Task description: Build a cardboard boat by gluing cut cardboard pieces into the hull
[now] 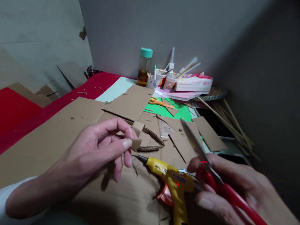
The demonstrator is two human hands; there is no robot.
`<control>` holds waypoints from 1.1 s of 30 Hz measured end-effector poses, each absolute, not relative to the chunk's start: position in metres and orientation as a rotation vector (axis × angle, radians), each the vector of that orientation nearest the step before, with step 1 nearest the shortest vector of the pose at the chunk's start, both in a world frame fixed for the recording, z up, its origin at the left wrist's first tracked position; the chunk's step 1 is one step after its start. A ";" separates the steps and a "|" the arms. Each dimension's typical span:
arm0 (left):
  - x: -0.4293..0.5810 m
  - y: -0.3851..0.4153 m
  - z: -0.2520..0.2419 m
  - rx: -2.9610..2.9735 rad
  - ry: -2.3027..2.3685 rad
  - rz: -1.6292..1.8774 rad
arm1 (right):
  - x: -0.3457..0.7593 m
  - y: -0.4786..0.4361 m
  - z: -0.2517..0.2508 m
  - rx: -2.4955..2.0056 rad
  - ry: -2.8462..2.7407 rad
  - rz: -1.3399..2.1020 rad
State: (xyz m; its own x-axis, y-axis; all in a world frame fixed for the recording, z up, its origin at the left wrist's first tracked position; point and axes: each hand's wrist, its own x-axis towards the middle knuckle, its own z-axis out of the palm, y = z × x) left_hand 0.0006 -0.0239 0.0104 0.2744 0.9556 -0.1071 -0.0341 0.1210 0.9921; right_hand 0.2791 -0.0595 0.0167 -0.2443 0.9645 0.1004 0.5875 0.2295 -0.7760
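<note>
My left hand pinches a small cardboard piece between thumb and forefinger, held just above the large cardboard sheets. My right hand grips red-handled scissors, blades pointing up and away, somewhat blurred. A yellow hot glue gun lies between the hands, its nozzle pointing toward the cardboard piece. Below the left hand the cardboard is torn and creased.
At the back by the wall stand a teal-capped bottle, cups of sticks and tools and a white-red pack. Orange scissors lie on green paper. Bamboo skewers fan out right. Red cloth lies left.
</note>
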 end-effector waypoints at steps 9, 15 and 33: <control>0.015 -0.022 0.023 1.164 0.775 0.956 | 0.258 -0.045 0.054 -1.430 -2.054 0.970; 0.016 -0.017 0.014 1.161 0.794 0.973 | 0.257 -0.038 0.042 -1.469 -2.036 1.074; 0.023 -0.026 -0.005 1.045 0.610 0.975 | 0.254 -0.055 0.034 -1.400 -2.402 0.718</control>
